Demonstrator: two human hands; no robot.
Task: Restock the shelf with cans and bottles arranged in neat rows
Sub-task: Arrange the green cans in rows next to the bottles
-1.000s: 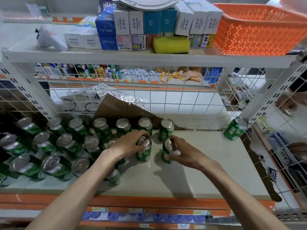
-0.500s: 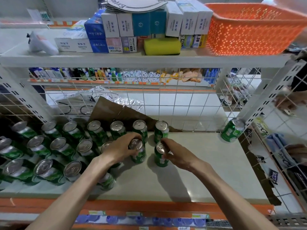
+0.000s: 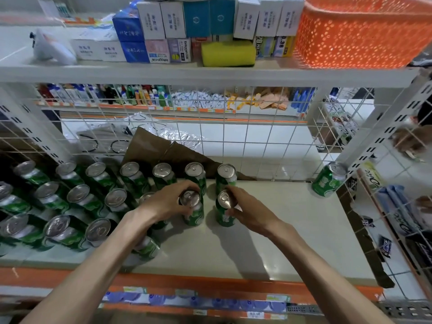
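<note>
Curled grips: left hand (image 3: 168, 203) on one green can (image 3: 194, 216), right hand (image 3: 253, 212) on its neighbour (image 3: 224, 218) (both upright).

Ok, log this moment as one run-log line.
left hand: grips green can | right hand: grips second green can | both upright on shelf, second row | stray can far right

An orange perforated basket (image 3: 360, 36) sits at the top right. To its left, a yellow sponge (image 3: 228, 53) lies in front of stacked white and blue boxes (image 3: 152, 19), among them 2 teal boxes (image 3: 197, 19), and a white handheld device (image 3: 50, 49) lies well apart at the far left. Behind the white wire mesh (image 3: 257, 127), a brown cardboard sheet (image 3: 161, 150) leans tilted over a white tiled floor (image 3: 275, 146), and small price labels (image 3: 275, 298) line an orange strip (image 3: 70, 280) along the lower edge.
</note>
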